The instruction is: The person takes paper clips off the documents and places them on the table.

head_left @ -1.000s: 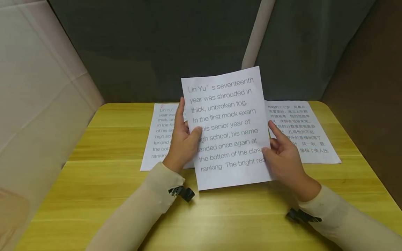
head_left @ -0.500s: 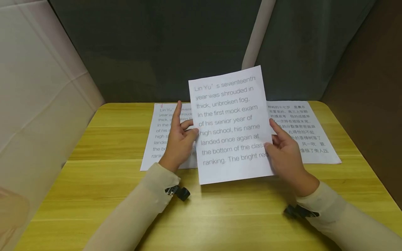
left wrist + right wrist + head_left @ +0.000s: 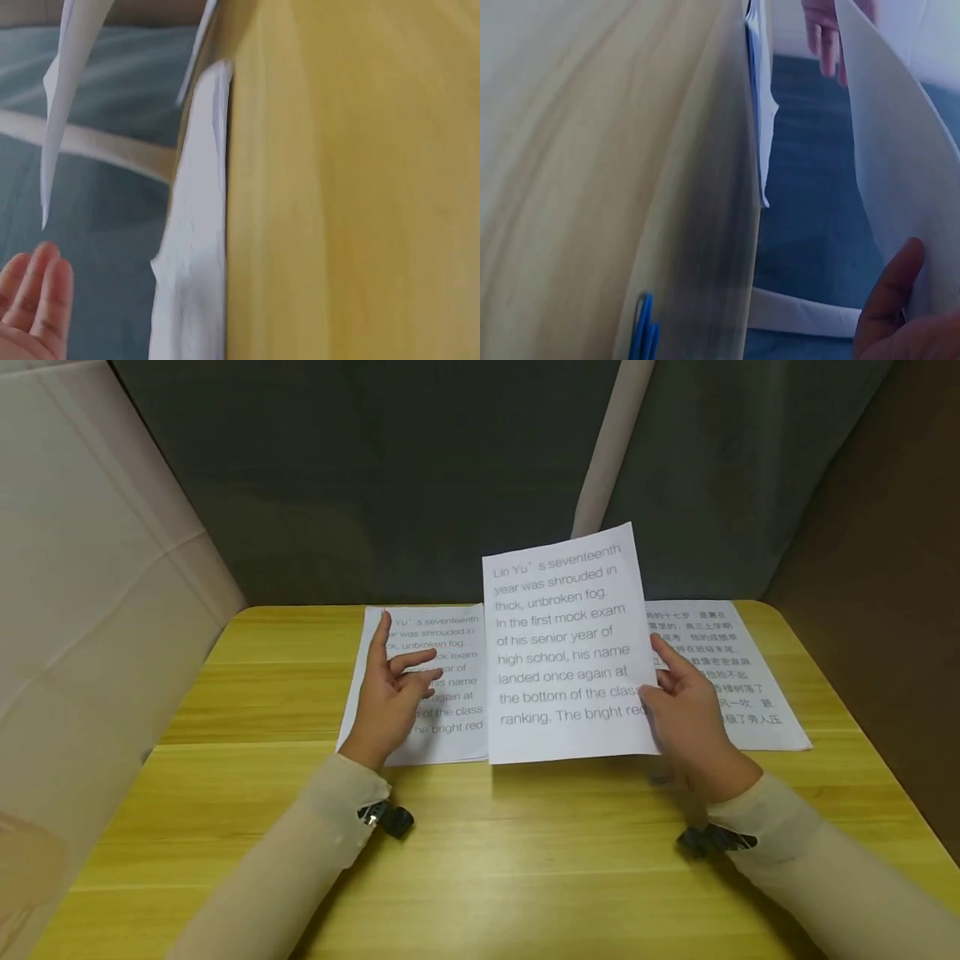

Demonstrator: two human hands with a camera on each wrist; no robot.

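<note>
Since the earlier frames, the left hand had let go of the printed sheet and drawn away to the left, while the sheet itself had shifted rightward, carried by the right hand alone.

Nearest the camera, two pale sleeves reached forward over the yellow wooden table, each with a small black clip at the wrist. Blue paper clips lay on the tabletop in the right wrist view.

Beyond the sleeves, the left hand hovered with fingers straight and spread, holding nothing, just above an English page lying flat on the table. The right hand pinched the right edge of the raised sheet, thumb on the printed face and fingers behind it. That sheet stood nearly upright above the middle of the table, its English text facing the person.

Farther right, a page of Chinese text lay flat, partly hidden by the held sheet and the right hand. Behind the table hung a dark grey backdrop.
</note>
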